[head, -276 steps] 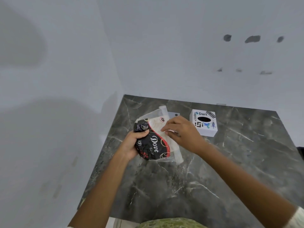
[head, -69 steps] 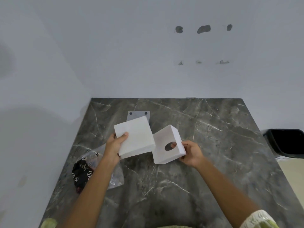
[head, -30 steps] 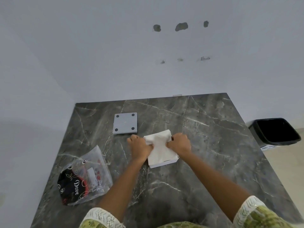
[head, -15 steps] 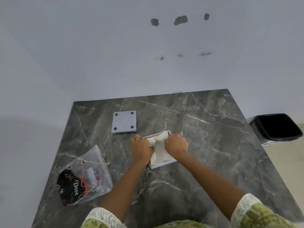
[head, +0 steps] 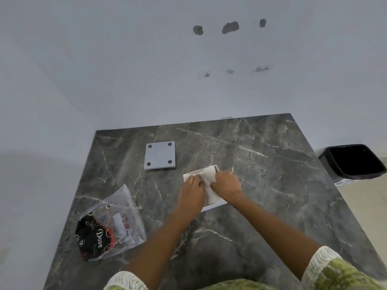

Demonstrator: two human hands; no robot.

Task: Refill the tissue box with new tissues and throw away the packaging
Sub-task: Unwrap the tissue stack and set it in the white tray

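Observation:
A white tissue box [head: 213, 205] lies upside down in the middle of the dark marble table [head: 272, 185], its open bottom facing up. A stack of white tissues [head: 209, 176] sits in the opening. My left hand [head: 192, 190] and my right hand [head: 227, 185] both press down on the tissues, fingers meeting over them. The box's grey bottom plate [head: 160, 155] with dark corner dots lies flat behind and to the left. The empty clear plastic packaging [head: 109, 227] with a black and red Dove print lies at the front left.
A black waste bin [head: 354, 162] stands on the floor past the table's right edge. White walls close off the back and the left side. Green patterned clothing [head: 335, 275] shows at the bottom edge.
Both hands have pushed the tissues deeper into the upturned box and drawn closer together. The view has shifted slightly. Packaging and plate have stayed put.

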